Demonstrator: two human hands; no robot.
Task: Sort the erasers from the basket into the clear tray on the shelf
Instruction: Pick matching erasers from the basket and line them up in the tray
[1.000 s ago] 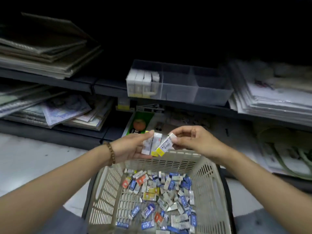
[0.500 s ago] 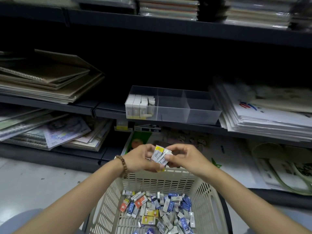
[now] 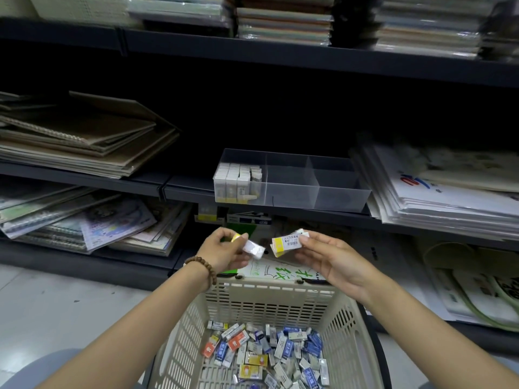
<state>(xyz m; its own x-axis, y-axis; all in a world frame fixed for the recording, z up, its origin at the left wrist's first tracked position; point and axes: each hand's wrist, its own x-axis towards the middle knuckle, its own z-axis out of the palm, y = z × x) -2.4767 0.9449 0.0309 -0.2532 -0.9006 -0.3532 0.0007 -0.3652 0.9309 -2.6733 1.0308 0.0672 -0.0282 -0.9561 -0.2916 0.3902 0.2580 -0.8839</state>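
Note:
A beige plastic basket (image 3: pixel 269 301) sits in front of me, with several erasers (image 3: pixel 264 355) in blue, orange, yellow and white sleeves loose on its bottom. My left hand (image 3: pixel 222 252) pinches a white eraser with a yellow end (image 3: pixel 251 247). My right hand (image 3: pixel 328 259) pinches yellow-and-white erasers (image 3: pixel 288 242) beside it; the hands are a little apart above the basket's far rim. The clear tray (image 3: pixel 331 192) stands on the shelf above, with white erasers (image 3: pixel 238 181) upright in its left compartment. Its middle and right compartments hold nothing.
Stacks of notebooks (image 3: pixel 81 136) lie on the shelf left of the tray, and stacked paper pads (image 3: pixel 438 192) lie to its right. Lower shelves hold colouring books (image 3: pixel 92 220) and printed sheets (image 3: pixel 280 272). The top shelf (image 3: pixel 280 54) overhangs the tray.
The hands, joined around the erasers half a second ago, have parted, each now holding some. The view has tilted up, showing more shelf and less basket.

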